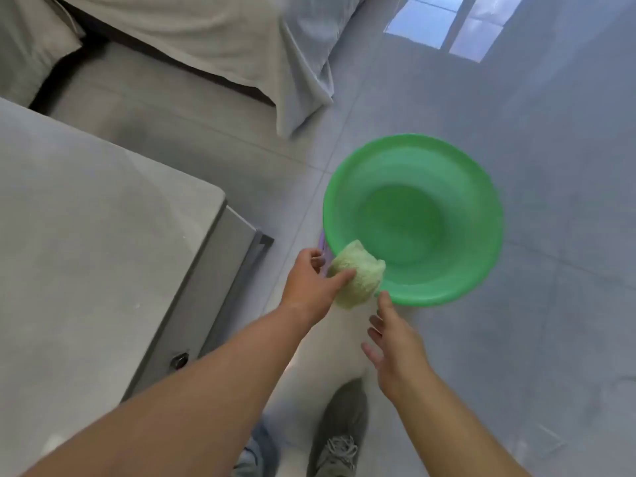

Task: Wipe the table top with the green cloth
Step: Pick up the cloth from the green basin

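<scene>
A pale green cloth (359, 277), bunched up, lies over the near rim of a green plastic basin (447, 187) that stands on the floor. My left hand (311, 282) grips the cloth's left side between thumb and fingers. Just below and right of the cloth, my right hand (392, 342) is open with fingers spread, its fingertip near the basin's rim, holding nothing. The grey table top (86, 235) fills the left of the view, with its corner close to my left arm.
A bed with grey sheets (220, 39) hanging down stands at the far top. Glossy grey floor tiles (550, 304) stretch to the right. My grey shoe (339, 432) is at the bottom. A small purple object (322, 241) peeks out under the basin's left rim.
</scene>
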`<state>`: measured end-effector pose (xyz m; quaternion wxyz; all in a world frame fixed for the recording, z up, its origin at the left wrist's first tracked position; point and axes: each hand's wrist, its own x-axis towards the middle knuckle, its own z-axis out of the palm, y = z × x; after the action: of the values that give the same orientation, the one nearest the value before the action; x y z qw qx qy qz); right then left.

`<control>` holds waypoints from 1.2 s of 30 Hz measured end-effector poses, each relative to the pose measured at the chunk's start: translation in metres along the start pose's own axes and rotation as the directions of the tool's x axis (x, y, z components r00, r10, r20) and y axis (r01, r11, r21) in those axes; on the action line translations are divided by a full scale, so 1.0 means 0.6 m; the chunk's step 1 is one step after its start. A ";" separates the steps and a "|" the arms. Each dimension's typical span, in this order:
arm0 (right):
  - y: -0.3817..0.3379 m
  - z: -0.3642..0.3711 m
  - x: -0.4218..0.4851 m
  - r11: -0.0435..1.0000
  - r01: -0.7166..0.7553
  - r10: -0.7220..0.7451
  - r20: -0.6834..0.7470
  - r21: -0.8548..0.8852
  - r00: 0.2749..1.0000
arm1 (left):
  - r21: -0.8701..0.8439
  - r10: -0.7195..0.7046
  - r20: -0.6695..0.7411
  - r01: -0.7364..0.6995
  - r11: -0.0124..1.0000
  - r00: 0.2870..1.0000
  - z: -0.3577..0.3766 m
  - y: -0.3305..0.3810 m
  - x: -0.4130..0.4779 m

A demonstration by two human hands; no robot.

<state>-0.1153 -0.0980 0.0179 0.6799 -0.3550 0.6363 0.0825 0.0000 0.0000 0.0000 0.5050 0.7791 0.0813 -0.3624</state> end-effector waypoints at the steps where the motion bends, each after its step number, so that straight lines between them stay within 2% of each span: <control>1: 0.003 0.011 0.009 0.999 0.005 -0.005 0.013 0.033 1.000 | -0.011 -0.015 0.021 0.015 1.000 1.000 0.001 -0.001 0.006; 5: 0.000 0.059 0.029 0.988 0.036 -0.048 0.079 0.150 0.996 | -0.007 -0.063 0.101 0.064 0.998 0.993 -0.006 -0.016 0.028; 7: 0.000 0.076 0.032 0.982 0.063 -0.075 0.062 0.180 0.995 | -0.025 -0.064 0.156 0.069 0.997 0.986 -0.013 -0.018 0.024; 11: 0.001 0.098 0.013 0.985 0.135 -0.137 0.009 0.112 0.991 | -0.081 -0.015 0.200 0.032 0.996 0.980 -0.026 -0.010 0.007; 15: -0.010 0.108 -0.047 0.941 0.333 -0.334 0.001 0.063 0.943 | -0.290 0.037 0.251 0.039 0.956 0.967 -0.069 0.014 -0.031; 19: -0.036 0.165 -0.131 0.892 0.453 -0.452 0.086 0.018 0.888 | -0.497 0.070 0.157 0.017 0.868 0.985 -0.159 0.051 -0.072; 24: -0.045 0.310 -0.230 0.842 0.526 -0.464 0.336 -0.119 0.820 | -0.665 0.054 0.084 0.016 0.746 0.995 -0.341 0.087 -0.114; 27: -0.028 0.421 -0.277 0.792 0.571 -0.443 0.442 -0.215 0.780 | -0.678 0.019 -0.045 -0.045 0.734 0.999 -0.464 0.087 -0.138; 31: 0.022 0.570 -0.326 0.677 0.647 -0.384 0.580 -0.352 0.718 | -0.644 -0.026 -0.237 -0.137 0.752 0.971 -0.616 0.071 -0.169; 36: 0.074 0.713 -0.355 0.544 0.724 -0.304 0.705 -0.423 0.641 | -0.625 -0.066 -0.318 -0.157 0.765 0.946 -0.743 0.037 -0.183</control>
<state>0.1671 0.2584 0.1714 0.6450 -0.7147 0.1914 0.1913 0.1466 0.3931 0.1885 0.7292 0.6092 0.2623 -0.1682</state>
